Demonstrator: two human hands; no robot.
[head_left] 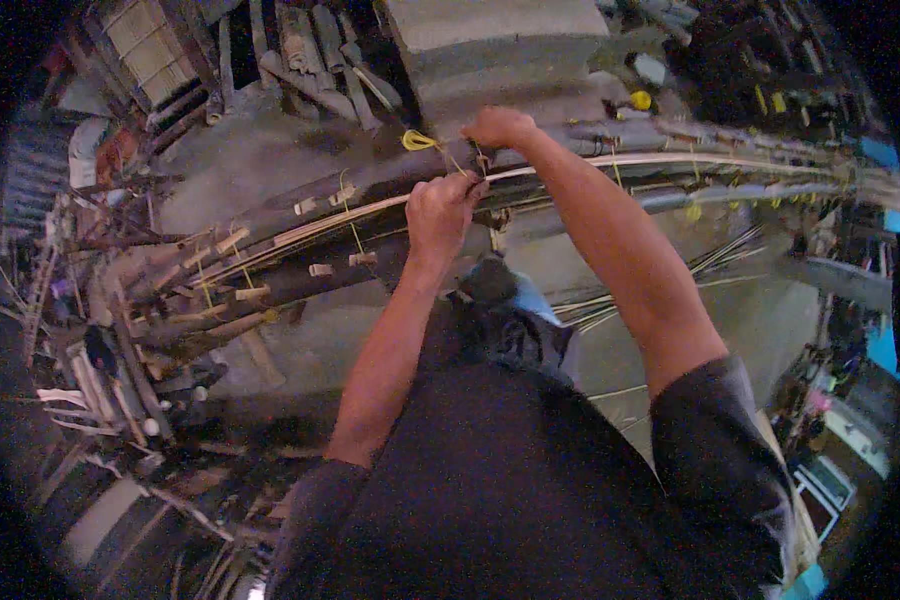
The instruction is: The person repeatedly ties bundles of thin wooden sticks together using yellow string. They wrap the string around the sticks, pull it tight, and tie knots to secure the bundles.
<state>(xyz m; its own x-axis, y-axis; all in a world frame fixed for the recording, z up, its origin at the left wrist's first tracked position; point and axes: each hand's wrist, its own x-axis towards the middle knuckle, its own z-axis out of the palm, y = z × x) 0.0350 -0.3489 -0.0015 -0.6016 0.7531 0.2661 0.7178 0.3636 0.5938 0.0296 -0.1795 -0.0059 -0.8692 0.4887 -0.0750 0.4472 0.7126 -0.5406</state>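
Left hand [440, 210] is clenched tight, fingers pressed together around a thin yellow cord [422, 141] right where it meets the long bamboo bundle [370, 205]. Right hand [497, 126] sits just above and behind, also curled shut, though what it pinches I cannot tell from here. The cord loops up to the left of the right hand, one loop showing. Both hands work at the same spot on the bundle, which runs across the frame from lower left to far right. More yellow ties [692, 211] dot the poles farther right, several, too small to count. One grey concrete block [495, 40] stands behind; cut bamboo pieces [320, 60] lie heaped beside it.
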